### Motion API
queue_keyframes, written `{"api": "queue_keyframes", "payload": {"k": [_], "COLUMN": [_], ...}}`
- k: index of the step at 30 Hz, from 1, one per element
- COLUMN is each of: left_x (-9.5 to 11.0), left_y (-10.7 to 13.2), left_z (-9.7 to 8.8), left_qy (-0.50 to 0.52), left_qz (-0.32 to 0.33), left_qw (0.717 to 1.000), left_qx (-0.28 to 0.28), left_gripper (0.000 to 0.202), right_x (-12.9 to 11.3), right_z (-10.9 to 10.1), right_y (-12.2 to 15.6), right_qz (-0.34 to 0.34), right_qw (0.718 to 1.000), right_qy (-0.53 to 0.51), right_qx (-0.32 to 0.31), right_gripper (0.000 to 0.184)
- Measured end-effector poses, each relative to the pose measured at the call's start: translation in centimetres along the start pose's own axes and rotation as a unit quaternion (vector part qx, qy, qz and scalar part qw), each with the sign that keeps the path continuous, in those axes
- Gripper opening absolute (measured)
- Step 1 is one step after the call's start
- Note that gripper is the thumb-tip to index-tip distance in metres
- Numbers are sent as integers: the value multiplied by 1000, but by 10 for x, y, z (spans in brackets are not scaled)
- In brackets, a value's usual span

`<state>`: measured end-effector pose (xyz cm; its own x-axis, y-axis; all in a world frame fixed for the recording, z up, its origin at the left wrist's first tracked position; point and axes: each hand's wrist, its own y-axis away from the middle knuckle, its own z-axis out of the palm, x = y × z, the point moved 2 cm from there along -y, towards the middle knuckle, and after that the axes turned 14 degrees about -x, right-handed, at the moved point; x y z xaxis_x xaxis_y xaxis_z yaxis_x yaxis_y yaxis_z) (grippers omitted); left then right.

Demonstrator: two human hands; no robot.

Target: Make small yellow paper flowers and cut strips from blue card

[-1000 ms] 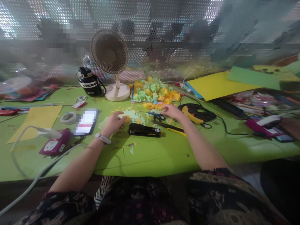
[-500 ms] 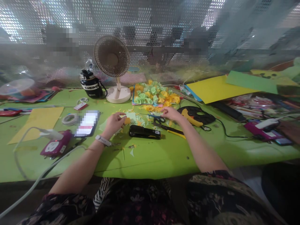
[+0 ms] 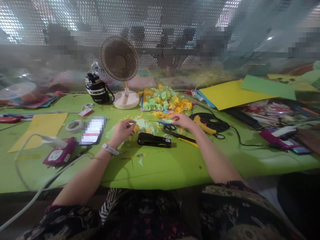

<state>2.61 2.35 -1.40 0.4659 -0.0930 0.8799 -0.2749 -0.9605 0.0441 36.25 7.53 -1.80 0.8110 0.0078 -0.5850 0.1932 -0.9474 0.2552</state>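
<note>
A small piece of orange paper (image 3: pixel 136 128) sits at the fingertips of our left hand (image 3: pixel 123 131), by the near left side of a litter of green and yellow paper scraps (image 3: pixel 150 127) on the green table (image 3: pixel 162 170). The left hand is half curled, thumb and forefinger brought close together; we cannot tell whether it grips the orange paper or only touches it. Our right hand (image 3: pixel 182 120) is at the right side of the litter, back upward, fingers bent and nearly together; we cannot tell whether anything lies between their tips. Just below those tips we see scissors (image 3: pixel 168 125) with dark handles, then, nearer to us, a black stapler (image 3: pixel 154 140) and a black-and-yellow tool (image 3: pixel 180 136).

Beyond the hands, folded green and orange paper pieces (image 3: pixel 162 98) are heaped on a flat blue-edged base (image 3: pixel 142 105); whether this is a tray or a stack of sheets, we cannot make out. Left of it stand a desk fan (image 3: pixel 126 100) and a black bottle (image 3: pixel 97 88) lettered ENERGY, its contents hidden.

At the far left, a clear plastic tub (image 3: pixel 18 89) holds orange and other coloured things too blurred to name. On the right, clear plastic packets (image 3: pixel 277 106) show reddish contents. Left of our left hand lie a phone (image 3: pixel 92 130) and a purple power socket (image 3: pixel 60 154) with a white plug in it.
</note>
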Motion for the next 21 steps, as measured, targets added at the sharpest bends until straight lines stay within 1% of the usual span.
{"api": "queue_keyframes", "payload": {"k": [2,6,8,10,13,15,16,18,20,21], "left_x": [-1,0,0,0,0,1,2,7,14,17], "left_y": [0,0,0,0,-1,-1,0,1,4,6], "left_z": [0,1,1,1,1,0,0,0,1,2], "left_qy": [3,6,11,15,24,40,56,104,171,206], "left_qz": [2,6,6,7,13,17,19,23,35,44], "left_qw": [1000,1000,1000,1000,1000,999,998,994,985,978], "left_qx": [-2,-7,-6,-4,5,13,16,19,4,-13], "left_gripper": [28,27,26,26,26,27,28,33,39,42], "right_x": [-2,-8,-10,-10,-12,-16,-19,-30,-49,-60], "right_z": [-1,0,0,-2,-10,-16,-18,-20,-16,-11], "right_y": [2,7,9,11,17,22,25,31,38,43], "right_qz": [-9,-30,-31,-25,-36,-59,-72,-105,-151,-174], "right_qw": [1000,999,998,997,989,982,979,974,968,966], "right_qy": [4,32,41,41,32,-3,-34,-110,-162,-169], "right_qx": [2,10,23,58,141,180,186,167,116,86], "right_gripper": [22,10,8,8,10,12,13,16,20,22]}}
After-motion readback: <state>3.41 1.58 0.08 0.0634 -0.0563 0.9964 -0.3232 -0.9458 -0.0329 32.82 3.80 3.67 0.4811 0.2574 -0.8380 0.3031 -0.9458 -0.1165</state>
